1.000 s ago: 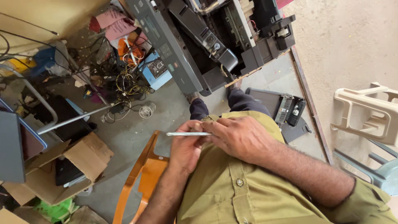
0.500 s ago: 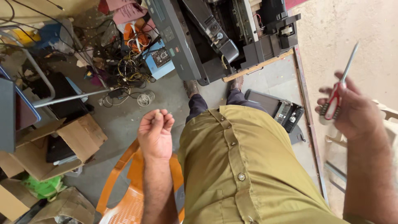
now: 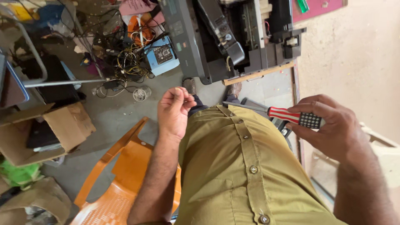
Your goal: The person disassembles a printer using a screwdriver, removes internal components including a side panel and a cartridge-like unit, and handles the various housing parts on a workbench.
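1. A screwdriver with a red-and-white striped handle is held in the right hand; the grip is closed around the handle's butt end, and the shaft is pointed toward 9 o'clock, across the shirt front.
2. The left hand is curled loosely with fingertips pinched together. Whether something small is pinched there cannot be told.
3. The screwdriver is placed at about 3 o'clock in the view, above the floor and just beside an olive shirt.
4. An opened printer is seen at 12 o'clock, with a tangle of wires and a blue circuit board at 11 o'clock.
5. An orange chair is set at 7 o'clock, and a cardboard box at 9 o'clock.
6. Risk, as judged: the handle is gripped only at its end, so the tool could be tipped out and dropped onto the printer's exposed parts.
7. If a small part is pinched in the left hand, it could be lost among the floor clutter by a slack pinch.
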